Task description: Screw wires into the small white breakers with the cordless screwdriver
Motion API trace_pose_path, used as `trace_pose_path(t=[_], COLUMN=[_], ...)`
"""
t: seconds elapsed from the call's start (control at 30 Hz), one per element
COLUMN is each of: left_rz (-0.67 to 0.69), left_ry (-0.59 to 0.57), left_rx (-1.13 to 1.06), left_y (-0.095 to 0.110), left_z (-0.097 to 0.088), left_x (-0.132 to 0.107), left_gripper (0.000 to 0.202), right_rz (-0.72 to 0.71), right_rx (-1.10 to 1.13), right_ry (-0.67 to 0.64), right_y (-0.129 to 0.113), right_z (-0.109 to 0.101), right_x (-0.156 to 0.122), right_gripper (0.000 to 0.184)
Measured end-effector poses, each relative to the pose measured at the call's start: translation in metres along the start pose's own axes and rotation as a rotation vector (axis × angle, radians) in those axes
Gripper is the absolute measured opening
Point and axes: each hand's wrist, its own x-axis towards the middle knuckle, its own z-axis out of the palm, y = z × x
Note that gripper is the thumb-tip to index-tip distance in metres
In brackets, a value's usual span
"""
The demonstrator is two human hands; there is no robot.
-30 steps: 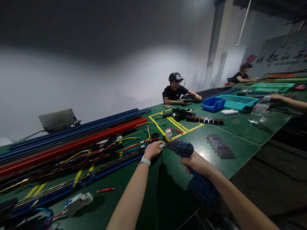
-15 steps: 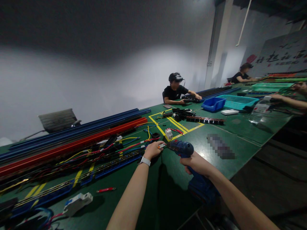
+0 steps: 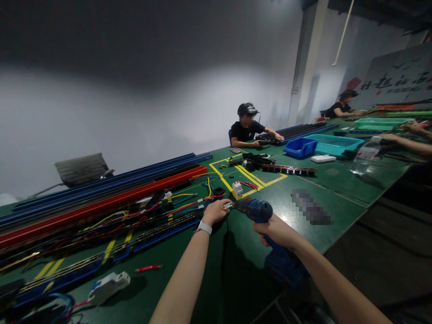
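Observation:
My right hand (image 3: 275, 229) is wrapped round the grip of a blue cordless drill (image 3: 254, 209). The drill's nose points left, and its tip is right beside a small white part with orange on it (image 3: 227, 205). My left hand (image 3: 216, 211) pinches that part just above the green table; whether the tip touches it I cannot tell. Just beyond my fingers stands a white circuit breaker (image 3: 237, 190) with red on top. A short red wire (image 3: 149, 267) and another white breaker (image 3: 110, 287) lie on the near left of the table.
Along the left run blue rails (image 3: 111, 182), a red rail (image 3: 135, 196) and bundles of coloured wires (image 3: 182, 202). Ahead are a blue bin (image 3: 300, 147), a teal basket (image 3: 337, 143) and a plastic bottle (image 3: 366, 155). A co-worker (image 3: 248, 130) sits across; another person's hands (image 3: 393, 137) are at right.
My hands, the drill and the small part stay where they were. At the far right, another person's hand has shifted slightly.

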Motion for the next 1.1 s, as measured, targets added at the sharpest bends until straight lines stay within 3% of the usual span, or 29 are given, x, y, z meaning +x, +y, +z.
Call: trace_pose_path(t=[0.5,1.1], left_rz=[-0.027,0.011], left_ry=[-0.039,-0.058], left_rx=[-0.011,-0.028], left_y=[0.0003,-0.0080], left_z=[-0.0021,-0.0028], left_x=[-0.0004,0.0013], left_gripper=[0.043,0.044], right_rz=[-0.058,-0.016], right_rx=[0.019,0.027], right_ry=[-0.029,-0.006], right_y=[0.0022,0.0041], right_z=[-0.0007,0.0032], right_x=[0.0016,0.0038], right_gripper=[0.017,0.022])
